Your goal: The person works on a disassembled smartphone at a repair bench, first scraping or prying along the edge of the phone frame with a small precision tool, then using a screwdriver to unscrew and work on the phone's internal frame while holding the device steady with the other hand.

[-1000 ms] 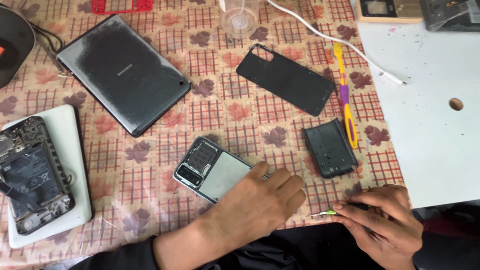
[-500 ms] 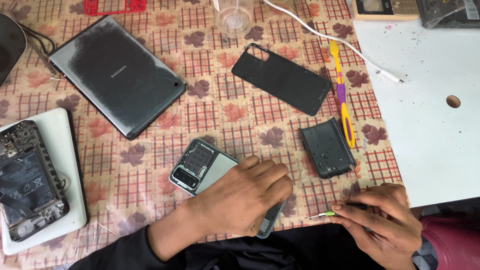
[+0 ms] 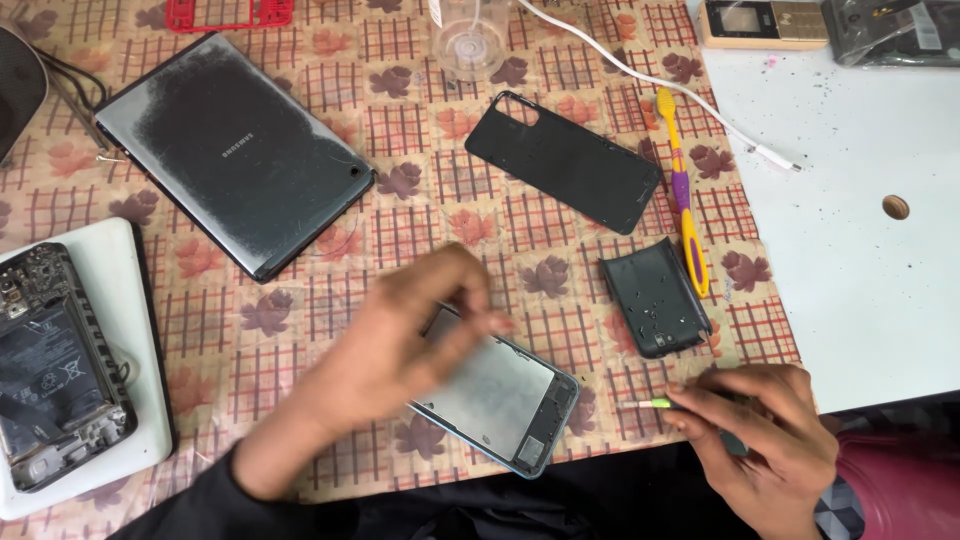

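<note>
Left hand point(image 3: 400, 340), motion-blurred, rests on the near-centre phone frame point(image 3: 500, 395), fingers curled over its far-left edge; whether they pinch it or only press cannot be told. The frame lies flat on the patterned bench point(image 3: 420, 210), camera cut-out at the near right. Right hand point(image 3: 770, 440), near right, is closed around a slim tool with a pale green tip point(image 3: 650, 404) pointing left, just short of the frame. Recommendation: pin the frame firmly, keep fingers off the inner face, and bring the tip in low along an edge. Noted nearby: black back cover point(image 3: 565, 160), small dark case point(image 3: 655, 297), yellow-purple toothbrush point(image 3: 683, 195), tablet point(image 3: 230, 150), opened phone point(image 3: 55, 365).
</note>
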The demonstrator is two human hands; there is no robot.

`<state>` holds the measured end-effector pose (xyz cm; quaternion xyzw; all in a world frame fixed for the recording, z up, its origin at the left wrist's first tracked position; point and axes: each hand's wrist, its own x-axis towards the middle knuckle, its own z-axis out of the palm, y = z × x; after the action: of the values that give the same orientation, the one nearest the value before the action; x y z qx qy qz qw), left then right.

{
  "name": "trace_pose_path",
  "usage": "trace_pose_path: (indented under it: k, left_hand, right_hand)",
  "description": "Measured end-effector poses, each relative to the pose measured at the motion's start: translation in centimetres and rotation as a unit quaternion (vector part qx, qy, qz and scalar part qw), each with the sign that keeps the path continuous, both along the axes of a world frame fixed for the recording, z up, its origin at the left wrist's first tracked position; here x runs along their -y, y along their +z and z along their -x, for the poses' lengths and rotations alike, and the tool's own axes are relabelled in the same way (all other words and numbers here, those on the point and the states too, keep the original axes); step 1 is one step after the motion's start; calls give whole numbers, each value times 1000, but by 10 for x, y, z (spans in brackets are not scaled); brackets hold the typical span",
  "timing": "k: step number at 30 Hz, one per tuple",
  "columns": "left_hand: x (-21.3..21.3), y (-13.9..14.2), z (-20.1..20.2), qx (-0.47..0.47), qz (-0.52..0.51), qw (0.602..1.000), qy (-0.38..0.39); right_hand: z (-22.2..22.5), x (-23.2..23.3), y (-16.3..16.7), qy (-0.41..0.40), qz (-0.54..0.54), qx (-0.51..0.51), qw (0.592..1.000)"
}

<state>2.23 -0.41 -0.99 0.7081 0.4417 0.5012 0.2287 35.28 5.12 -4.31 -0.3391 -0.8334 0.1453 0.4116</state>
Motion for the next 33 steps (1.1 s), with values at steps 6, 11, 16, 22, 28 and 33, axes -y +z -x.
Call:
trace_pose_path:
  k: [6, 11, 16, 22, 28, 33]
  left_hand:
    - [8, 5, 34, 15, 77, 984, 158]
    - [13, 1, 30, -1, 29, 991, 133]
    - [14, 6, 31, -100, 16, 993, 66]
    - [14, -11, -9, -267, -64, 953, -130]
    - [19, -22, -15, -324, -54, 943, -50]
    - [11, -24, -31, -341, -55, 937, 40]
  right_hand:
    - [26, 7, 13, -65, -48, 75, 994]
    - [29, 8, 7, -82, 17, -26, 996]
    - [0, 1, -1, 125, 234, -423, 866]
    - [-97, -32, -10, 233, 349, -384, 823]
    - [-122, -56, -55, 238, 180, -416, 859]
    - [-60, -43, -32, 59, 85, -399, 911]
